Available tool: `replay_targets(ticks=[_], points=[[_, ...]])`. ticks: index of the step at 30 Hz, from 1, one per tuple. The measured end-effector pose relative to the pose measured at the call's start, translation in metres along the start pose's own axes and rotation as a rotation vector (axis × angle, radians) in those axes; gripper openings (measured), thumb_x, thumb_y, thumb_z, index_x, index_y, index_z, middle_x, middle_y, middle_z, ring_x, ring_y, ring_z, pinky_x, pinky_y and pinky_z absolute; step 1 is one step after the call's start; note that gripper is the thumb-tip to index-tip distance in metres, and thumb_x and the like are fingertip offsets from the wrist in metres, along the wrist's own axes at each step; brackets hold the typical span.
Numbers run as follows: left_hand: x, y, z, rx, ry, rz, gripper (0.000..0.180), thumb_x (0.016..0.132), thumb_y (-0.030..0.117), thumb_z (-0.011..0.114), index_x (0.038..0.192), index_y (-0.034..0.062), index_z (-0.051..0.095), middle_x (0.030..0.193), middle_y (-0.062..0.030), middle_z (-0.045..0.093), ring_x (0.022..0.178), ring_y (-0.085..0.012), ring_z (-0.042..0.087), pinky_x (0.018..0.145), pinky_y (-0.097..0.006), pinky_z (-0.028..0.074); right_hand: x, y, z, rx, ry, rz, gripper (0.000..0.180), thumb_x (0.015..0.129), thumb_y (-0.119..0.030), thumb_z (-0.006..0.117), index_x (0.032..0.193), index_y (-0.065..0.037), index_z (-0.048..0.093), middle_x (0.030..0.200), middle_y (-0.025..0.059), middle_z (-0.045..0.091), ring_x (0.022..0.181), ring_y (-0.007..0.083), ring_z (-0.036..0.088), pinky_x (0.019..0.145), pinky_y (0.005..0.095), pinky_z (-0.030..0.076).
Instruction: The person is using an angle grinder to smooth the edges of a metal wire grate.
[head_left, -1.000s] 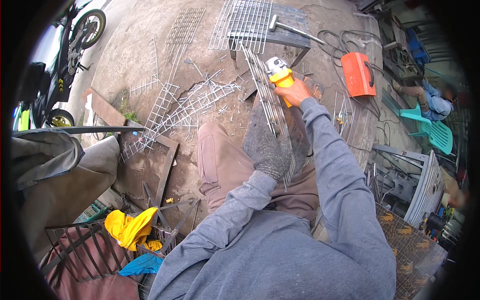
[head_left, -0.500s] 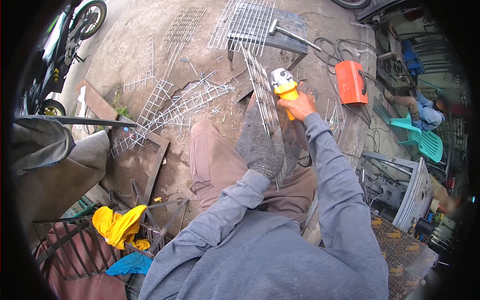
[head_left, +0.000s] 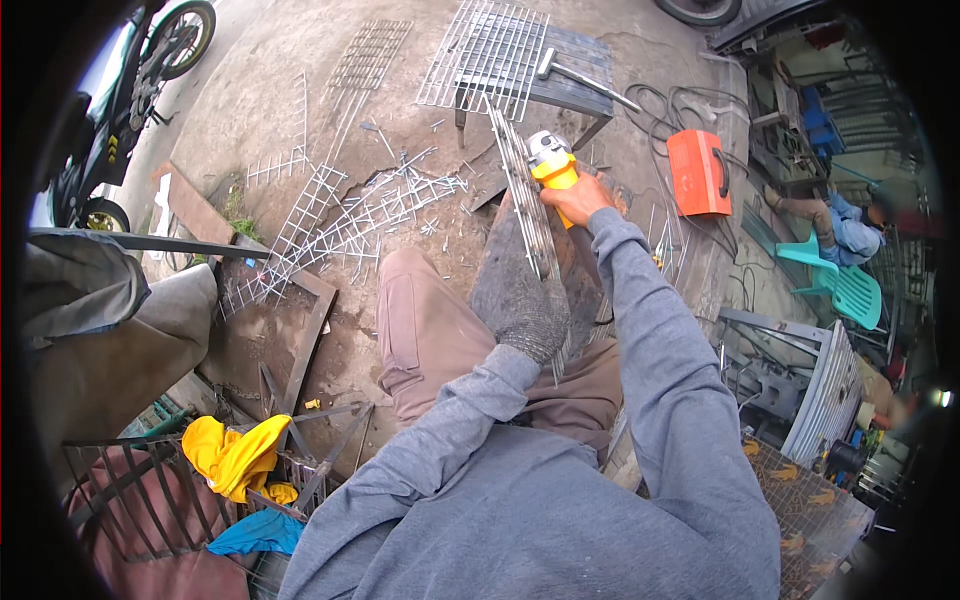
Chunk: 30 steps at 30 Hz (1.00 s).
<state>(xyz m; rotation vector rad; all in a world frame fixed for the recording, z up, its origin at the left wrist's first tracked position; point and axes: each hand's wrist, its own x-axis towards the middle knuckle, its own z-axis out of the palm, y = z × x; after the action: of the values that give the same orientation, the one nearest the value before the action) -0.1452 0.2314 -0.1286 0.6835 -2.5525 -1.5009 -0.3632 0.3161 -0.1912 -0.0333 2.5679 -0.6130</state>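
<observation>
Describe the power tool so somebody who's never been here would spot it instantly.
Find the low table near the picture's top edge, with a hammer on it. Just below, the bare right hand grips the power tool. Its yellow body and silvery head set it apart from the grey metal bars on its left and the orange box on its right.

Pretty basic kit: rumpled heather-grey long-sleeved top (head_left: 520, 510) and brownish trousers (head_left: 435, 305) with a stitched panel (head_left: 398, 330) on the left leg. Left hand (head_left: 537, 335) gets a speckled dark-grey knit glove (head_left: 528, 318), right hand's (head_left: 580, 200) bare.
</observation>
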Motion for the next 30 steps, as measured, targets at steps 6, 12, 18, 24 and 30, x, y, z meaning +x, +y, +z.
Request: replay_targets(ticks=[6, 12, 18, 24, 30], points=[[-0.001, -0.014, -0.004, -0.037, 0.06, 0.008, 0.053, 0.091, 0.021, 0.062, 0.136, -0.0034, 0.049, 0.127, -0.0293, 0.057, 0.118, -0.0466, 0.057, 0.102, -0.052, 0.044, -0.033, -0.035, -0.012, -0.189, 0.025, 0.02, 0.072, 0.069, -0.05, 0.078, 0.124, -0.005, 0.068, 0.121, 0.0218, 0.071, 0.116, 0.0381, 0.067, 0.099, 0.044, 0.052], [0.002, -0.016, 0.0, -0.138, -0.017, -0.02, 0.051, 0.091, 0.02, 0.064, 0.136, -0.0012, 0.05, 0.123, -0.0262, 0.06, 0.114, -0.0441, 0.059, 0.099, -0.05, 0.046, -0.01, 0.02, -0.004, 0.088, -0.006, -0.024, 0.07, 0.069, -0.05, 0.079, 0.117, 0.0, 0.07, 0.115, 0.0217, 0.073, 0.104, 0.0347, 0.072, 0.092, 0.0419, 0.055], [0.004, -0.018, 0.004, -0.184, 0.166, 0.115, 0.042, 0.087, 0.018, 0.067, 0.124, 0.0014, 0.057, 0.111, -0.0216, 0.063, 0.102, -0.0404, 0.061, 0.089, -0.05, 0.049, -0.011, 0.013, 0.001, 0.117, -0.05, -0.059, 0.07, 0.07, -0.049, 0.078, 0.121, -0.002, 0.069, 0.114, 0.0192, 0.074, 0.106, 0.0348, 0.071, 0.093, 0.0417, 0.055], [0.002, -0.011, -0.007, -0.188, 0.042, 0.004, 0.046, 0.085, 0.014, 0.065, 0.127, 0.0001, 0.055, 0.114, -0.0225, 0.061, 0.105, -0.0411, 0.06, 0.092, -0.05, 0.048, 0.007, 0.014, 0.007, 0.033, -0.029, -0.097, 0.067, 0.074, -0.048, 0.075, 0.123, -0.004, 0.067, 0.117, 0.0177, 0.071, 0.107, 0.0335, 0.069, 0.093, 0.0408, 0.053], [-0.001, -0.02, -0.001, -0.169, -0.047, -0.109, 0.051, 0.089, 0.016, 0.062, 0.135, -0.0027, 0.047, 0.125, -0.0269, 0.057, 0.116, -0.0433, 0.057, 0.101, -0.05, 0.045, 0.006, 0.006, -0.001, -0.071, -0.04, -0.085, 0.072, 0.073, -0.051, 0.075, 0.127, -0.005, 0.066, 0.12, 0.0194, 0.07, 0.111, 0.0356, 0.068, 0.098, 0.0423, 0.052]])
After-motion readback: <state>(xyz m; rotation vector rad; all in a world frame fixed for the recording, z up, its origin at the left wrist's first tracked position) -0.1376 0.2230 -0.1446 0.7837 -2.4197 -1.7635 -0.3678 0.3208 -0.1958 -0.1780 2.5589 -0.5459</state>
